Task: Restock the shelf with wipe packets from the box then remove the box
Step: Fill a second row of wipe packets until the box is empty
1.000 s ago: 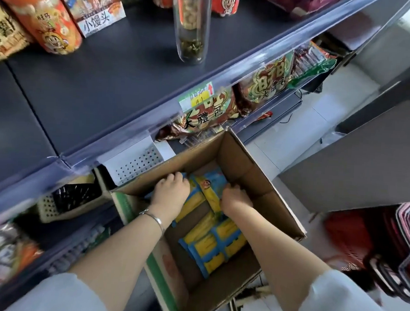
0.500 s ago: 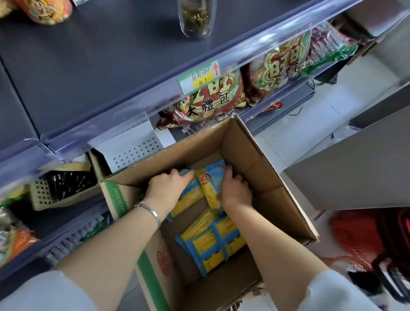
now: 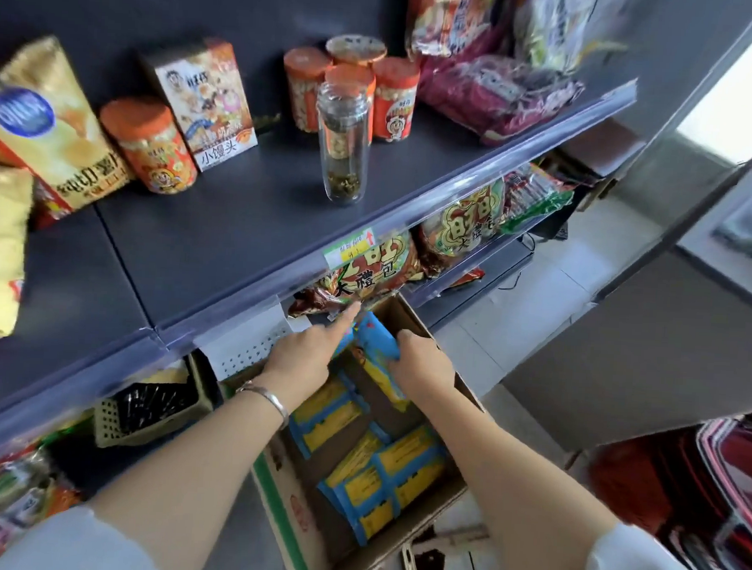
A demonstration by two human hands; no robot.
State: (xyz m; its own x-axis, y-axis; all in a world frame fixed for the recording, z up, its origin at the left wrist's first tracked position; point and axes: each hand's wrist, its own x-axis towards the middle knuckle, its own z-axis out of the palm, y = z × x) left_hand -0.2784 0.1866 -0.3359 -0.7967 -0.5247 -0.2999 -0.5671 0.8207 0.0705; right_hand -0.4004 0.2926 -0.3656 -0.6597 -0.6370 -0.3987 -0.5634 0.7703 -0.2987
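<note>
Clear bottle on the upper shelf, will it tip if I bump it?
Probably: the clear bottle is tall and narrow, standing upright, so likely tippy. It looks mostly empty, so probably light. Being round, it could roll toward the shelf edge once down.

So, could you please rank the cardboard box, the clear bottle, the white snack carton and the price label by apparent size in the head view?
1. cardboard box, largest by far, though also nearest the camera.
2. white snack carton, wider than the bottle at similar height.
3. clear bottle.
4. price label, smallest.
</note>
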